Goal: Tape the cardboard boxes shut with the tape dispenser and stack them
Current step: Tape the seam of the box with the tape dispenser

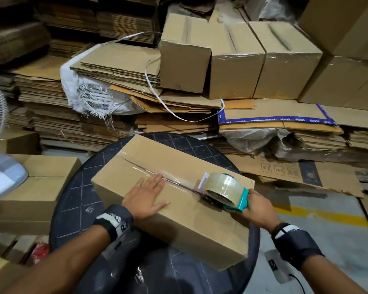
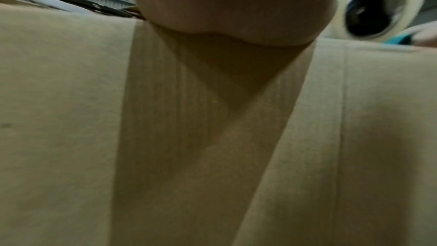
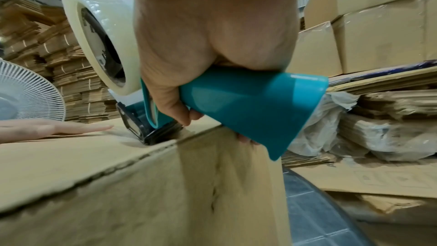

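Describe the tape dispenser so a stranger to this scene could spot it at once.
Start at the round dark table in the foreground and find the long cardboard box lying across it. The tape dispenser sits on the box's top near its right end, gripped by the right hand. It is the only teal object there, carrying a fat roll of clear tape.

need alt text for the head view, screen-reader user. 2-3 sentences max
A person's right hand grips a teal tape dispenser at the near end of a cardboard box while the left hand lies flat on the lid beside the taped seam. The box sits on a dark round table, with flattened cardboard and taped boxes piled behind.
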Motion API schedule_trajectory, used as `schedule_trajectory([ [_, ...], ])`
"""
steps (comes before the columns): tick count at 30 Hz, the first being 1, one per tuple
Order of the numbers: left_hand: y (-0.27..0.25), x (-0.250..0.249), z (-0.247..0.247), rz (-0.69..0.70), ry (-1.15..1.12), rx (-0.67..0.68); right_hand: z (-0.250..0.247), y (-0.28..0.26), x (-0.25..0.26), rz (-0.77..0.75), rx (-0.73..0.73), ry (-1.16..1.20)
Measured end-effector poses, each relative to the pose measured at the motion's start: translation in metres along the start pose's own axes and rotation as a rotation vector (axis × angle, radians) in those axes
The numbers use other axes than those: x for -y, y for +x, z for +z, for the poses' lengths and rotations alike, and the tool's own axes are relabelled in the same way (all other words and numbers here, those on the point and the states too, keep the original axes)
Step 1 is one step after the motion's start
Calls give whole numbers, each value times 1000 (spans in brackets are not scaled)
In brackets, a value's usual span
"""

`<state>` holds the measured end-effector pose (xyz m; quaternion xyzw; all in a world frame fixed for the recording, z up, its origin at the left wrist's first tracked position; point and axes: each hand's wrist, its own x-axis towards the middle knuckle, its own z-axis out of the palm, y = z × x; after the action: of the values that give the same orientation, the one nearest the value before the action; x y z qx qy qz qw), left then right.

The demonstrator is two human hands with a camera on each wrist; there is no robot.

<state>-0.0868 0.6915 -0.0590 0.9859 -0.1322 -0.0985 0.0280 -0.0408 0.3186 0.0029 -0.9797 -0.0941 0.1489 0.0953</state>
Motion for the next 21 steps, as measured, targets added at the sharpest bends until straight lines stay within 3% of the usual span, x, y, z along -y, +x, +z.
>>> schedule_trajectory([
  [6, 10, 78, -20, -53, -13, 50, 8, 22, 70, 6, 1, 51],
  [16, 51, -32, -11, 108, -135, 40, 15, 37, 62, -5, -13, 66],
  [21, 56, -37, -5, 71, -43, 71, 16, 42, 58, -44, -15, 61],
])
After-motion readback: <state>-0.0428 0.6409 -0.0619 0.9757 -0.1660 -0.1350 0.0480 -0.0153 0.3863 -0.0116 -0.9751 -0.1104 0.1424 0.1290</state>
